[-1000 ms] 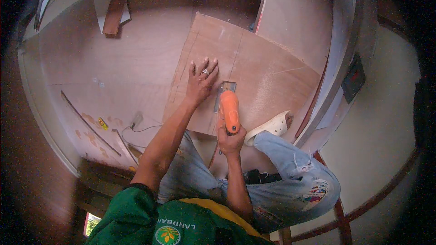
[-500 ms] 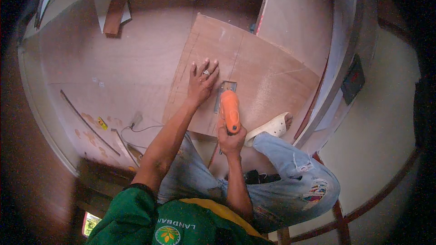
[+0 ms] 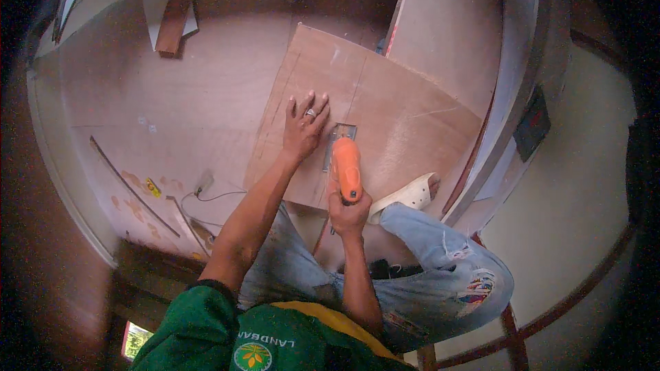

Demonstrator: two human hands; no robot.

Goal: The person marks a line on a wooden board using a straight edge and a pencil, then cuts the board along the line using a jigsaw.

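Observation:
My right hand (image 3: 349, 216) is wrapped round the handle of an orange jigsaw (image 3: 346, 161). The saw's metal base plate (image 3: 342, 132) rests on a brown plywood sheet (image 3: 392, 110); its blade is hidden. To the left of the saw, my left hand (image 3: 302, 130) lies flat on the same sheet, fingers stretched out, a ring on one of them. Thin pencil lines run along the sheet, one of them ahead of the saw. Pale sawdust is scattered over the wood to the saw's right.
My foot in a cream clog (image 3: 409, 198) is at the sheet's near right edge. A power cord (image 3: 223, 196) runs from the left behind my left forearm. Wood strips (image 3: 134, 185) and a small yellow object (image 3: 152, 187) lie at left. A brown wood offcut (image 3: 173, 24) lies farther off.
The plywood sheet and the jigsaw have shifted very slightly to the left. Both hands keep their places on the sheet and the saw.

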